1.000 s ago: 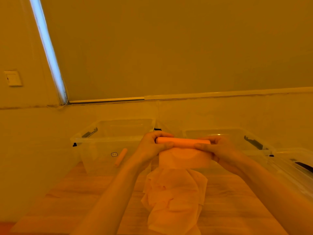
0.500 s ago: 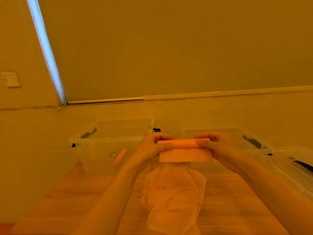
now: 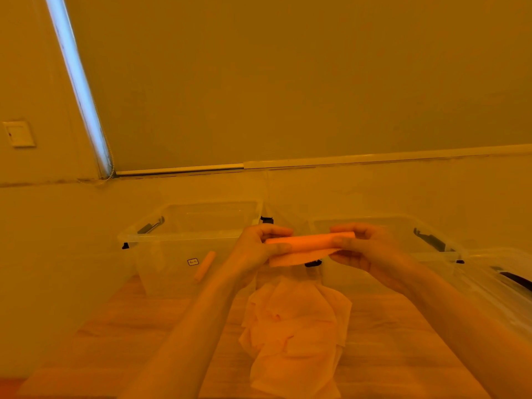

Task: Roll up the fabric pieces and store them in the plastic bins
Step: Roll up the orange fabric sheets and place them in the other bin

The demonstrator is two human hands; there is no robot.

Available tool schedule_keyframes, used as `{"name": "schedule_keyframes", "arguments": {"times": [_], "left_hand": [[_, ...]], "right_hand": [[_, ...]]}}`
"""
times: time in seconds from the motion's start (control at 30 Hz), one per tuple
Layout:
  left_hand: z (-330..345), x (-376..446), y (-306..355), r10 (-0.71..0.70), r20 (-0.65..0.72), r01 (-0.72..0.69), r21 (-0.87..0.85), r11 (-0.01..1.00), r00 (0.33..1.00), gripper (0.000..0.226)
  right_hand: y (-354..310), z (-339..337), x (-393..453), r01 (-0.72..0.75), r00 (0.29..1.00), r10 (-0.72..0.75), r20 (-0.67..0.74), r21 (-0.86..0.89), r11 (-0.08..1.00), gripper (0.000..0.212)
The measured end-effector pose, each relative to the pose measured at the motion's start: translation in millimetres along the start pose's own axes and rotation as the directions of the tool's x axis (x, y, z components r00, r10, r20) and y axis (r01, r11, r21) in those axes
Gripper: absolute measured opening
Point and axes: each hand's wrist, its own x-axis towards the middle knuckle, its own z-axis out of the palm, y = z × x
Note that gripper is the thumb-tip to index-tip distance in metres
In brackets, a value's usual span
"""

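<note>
**Fabric roll held mid-frame**

An orange fabric roll [image 3: 309, 242] is pinched at centre frame, above the table [image 3: 129, 326]: left hand [image 3: 259, 249] curled round one end, right hand [image 3: 365, 249] round the other. A short flap is left hanging. Loose fabric [image 3: 293, 335] is heaped below.

Light level: dim, strong amber-orange cast over everything.
Source: cool blue-white strip [image 3: 77, 87] of brightness at upper left, slanted.
Shadows: soft, faint; none sharply edged.
Glare: slight sheen on clear bin rims [image 3: 184, 234].
Focus: soft overall; forearms and tabletop [image 3: 115, 335] near bottom edge blurred.
Distortion: wide-angle bending; straight lines lean toward the edges.
</note>
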Motion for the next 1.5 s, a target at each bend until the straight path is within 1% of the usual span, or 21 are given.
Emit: {"name": "schedule_keyframes", "arguments": {"times": [0.07,0.13,0.23,0.3,0.4,0.47,0.53,0.57,0.6,0.63,0.67,0.77,0.8,0.83,0.9,1.0,1.1,1.23,1.37,1.5], "left_hand": [[0,0,-1,-0.013,0.012,0.013,0.008,1.0,1.0,0.025],[2,-1,-1,-0.031,0.009,0.031,-0.013,0.999,0.999,0.018],[2,-1,-1,-0.06,0.008,0.06,0.04,0.997,0.998,0.01],[2,-1,-1,-0.075,0.023,0.073,0.071,0.995,0.997,0.01],[2,-2,-2,-0.071,0.039,0.067,0.1,0.993,0.997,0.02],[2,-3,-2,-0.061,0.044,0.056,0.107,0.993,0.997,0.024],[2,-3,-2,-0.041,0.047,0.035,0.117,0.993,0.998,0.025],[3,-4,-2,-0.031,0.049,0.025,0.126,0.992,0.998,0.025],[3,-4,-1,-0.022,0.05,0.016,0.131,0.991,0.999,0.025],[3,-4,-1,-0.015,0.047,0.009,0.128,0.992,0.999,0.026],[4,-5,0,-0.007,0.043,0.002,0.124,0.992,0.999,0.027],[7,-6,2,0.032,0.03,-0.035,0.121,0.992,0.999,0.032],[8,-6,3,0.04,0.021,-0.042,0.107,0.993,0.999,0.031],[10,-7,4,0.039,0.011,-0.04,0.085,0.996,0.999,0.028],[12,-8,7,0.015,-0.005,-0.014,0.035,0.999,1.0,0.02],[14,-8,7,-0.011,-0.006,0.011,-0.002,1.0,1.0,0.02],[15,-8,6,-0.006,-0.038,0.005,-0.02,1.0,0.999,0.023],[15,-7,2,0.02,-0.102,-0.022,-0.013,1.0,0.995,0.027],[16,-9,0,0.05,-0.148,-0.049,0.007,0.999,0.988,0.028],[16,-13,-3,0.072,-0.167,-0.073,0.002,0.997,0.983,0.027]], "right_hand": [[1,2,0,0.011,1.0,-0.012,-0.02,-0.04,0.999,0.015],[3,1,0,0.026,0.999,-0.028,-0.04,-0.055,0.998,0.01],[5,-1,1,0.046,0.998,-0.05,-0.034,-0.109,0.993,0.01],[6,-1,2,0.059,0.997,-0.065,-0.041,-0.136,0.989,0.011],[9,0,4,0.083,0.992,-0.098,-0.075,-0.191,0.978,0.015],[10,4,4,0.093,0.989,-0.111,-0.096,-0.174,0.98,0.024],[11,7,5,0.097,0.985,-0.113,-0.127,-0.125,0.987,0.045],[11,9,7,0.092,0.984,-0.101,-0.147,-0.068,0.993,0.058],[12,11,7,0.086,0.983,-0.082,-0.167,0.017,0.996,0.066],[12,13,8,0.084,0.981,-0.063,-0.182,0.111,0.99,0.067],[12,15,10,0.087,0.982,-0.054,-0.181,0.181,0.98,0.059],[12,27,11,0.073,0.988,-0.032,-0.15,0.279,0.957,0.02],[12,30,12,0.067,0.989,-0.022,-0.145,0.315,0.947,0.017],[12,32,13,0.065,0.991,-0.018,-0.136,0.35,0.935,0.016],[12,34,15,0.066,0.994,-0.03,-0.103,0.365,0.929,0.017],[12,36,15,0.095,0.994,-0.07,-0.083,0.346,0.933,0.027],[11,45,15,0.123,0.989,-0.086,-0.123,0.341,0.932,0.037],[10,56,16,0.114,0.976,-0.054,-0.212,0.282,0.953,0.035],[8,68,15,0.09,0.975,-0.035,-0.219,0.245,0.965,0.035],[7,78,14,0.108,0.966,-0.054,-0.254,0.204,0.973,0.045]]}}
